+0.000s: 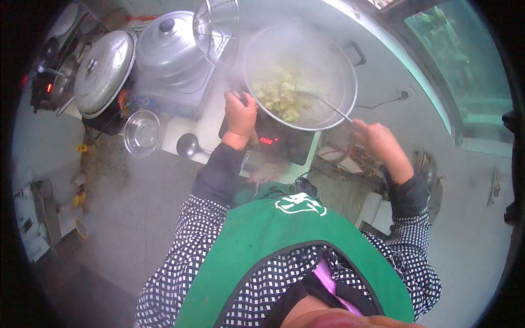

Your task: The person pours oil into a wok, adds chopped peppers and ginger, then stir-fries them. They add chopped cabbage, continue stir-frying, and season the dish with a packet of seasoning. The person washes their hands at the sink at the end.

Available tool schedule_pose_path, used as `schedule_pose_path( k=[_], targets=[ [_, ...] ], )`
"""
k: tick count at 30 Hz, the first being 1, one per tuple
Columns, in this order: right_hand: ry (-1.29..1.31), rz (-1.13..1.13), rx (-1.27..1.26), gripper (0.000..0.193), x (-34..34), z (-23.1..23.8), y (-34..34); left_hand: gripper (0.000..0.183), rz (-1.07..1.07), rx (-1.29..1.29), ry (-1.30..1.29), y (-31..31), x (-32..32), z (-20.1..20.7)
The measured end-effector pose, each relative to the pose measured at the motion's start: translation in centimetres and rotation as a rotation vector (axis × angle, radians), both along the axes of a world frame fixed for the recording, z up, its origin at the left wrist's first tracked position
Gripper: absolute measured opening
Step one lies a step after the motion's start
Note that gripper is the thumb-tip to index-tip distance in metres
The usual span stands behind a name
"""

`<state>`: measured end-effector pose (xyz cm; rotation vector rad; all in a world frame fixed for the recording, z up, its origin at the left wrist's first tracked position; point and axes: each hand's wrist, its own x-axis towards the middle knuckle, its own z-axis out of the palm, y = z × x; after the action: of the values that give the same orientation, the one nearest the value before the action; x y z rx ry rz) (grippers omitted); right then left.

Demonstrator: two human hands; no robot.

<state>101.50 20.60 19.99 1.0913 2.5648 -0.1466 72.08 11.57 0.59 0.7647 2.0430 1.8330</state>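
Apron (pixel 295 229): green cloth, dark trim, over black-and-white checked sleeves (pixel 188 235).
Left hand (pixel 240 116): curled at the left edge of a wide metal pan (pixel 334 71); exact grip unclear.
Right hand (pixel 377 140): closed around a slim utensil (pixel 330 105).
Counter (pixel 179 116): pale, bearing a dark flat cooktop (pixel 292 150); grey floor (pixel 134 202) below.
Pan: round, on cooktop, steaming; pale-green chunks (pixel 281 95) inside, utensil tip among them.
Lidded pot (pixel 167 52): domed, silvery metal.

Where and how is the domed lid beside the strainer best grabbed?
Probably by the dark knob on top of the lid, from above and slightly left: the knob stands up, so fingers could close around it, while the strainer overlaps the lid's right side in this view.
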Motion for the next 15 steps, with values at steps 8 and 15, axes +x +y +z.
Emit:
schedule_pose_path(
  k=[8, 15],
  targets=[
    [0.030, -0.125, 0.345, 0.037, -3.2, -10.7, 1.2, 0.030, 0.005, -0.030, 0.230, 0.4, -0.7, -0.3],
    [0.221, -0.221, 0.238, 0.042, -3.7, -11.0, 0.0, 0.023, -0.053, -0.044, 0.200, -0.8, -1.6, 0.6]
  ],
)
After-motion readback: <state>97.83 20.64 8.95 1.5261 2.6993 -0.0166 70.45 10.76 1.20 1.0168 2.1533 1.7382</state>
